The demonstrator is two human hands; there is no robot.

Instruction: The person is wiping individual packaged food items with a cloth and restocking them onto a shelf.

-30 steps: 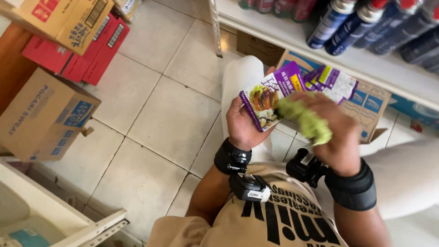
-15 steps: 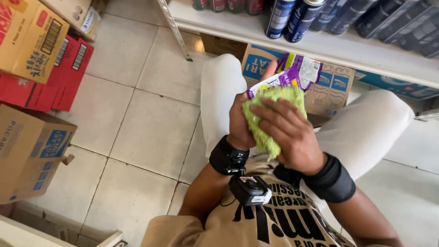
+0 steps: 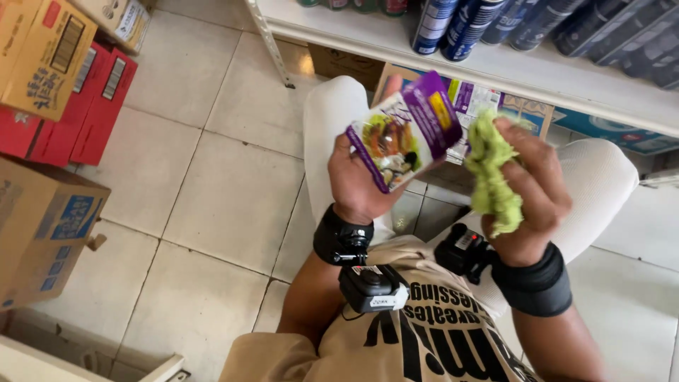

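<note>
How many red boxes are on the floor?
2 red boxes, side by side at the upper left, partly under a yellow-brown carton. More may be hidden beneath it or past the picture's edge.

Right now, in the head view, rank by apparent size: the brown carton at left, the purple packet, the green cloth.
1. Brown carton, largest, though cut off by the frame edge.
2. Purple packet in the left hand.
3. Green cloth, bunched in the right hand, so partly hidden; close to the packet.
</note>
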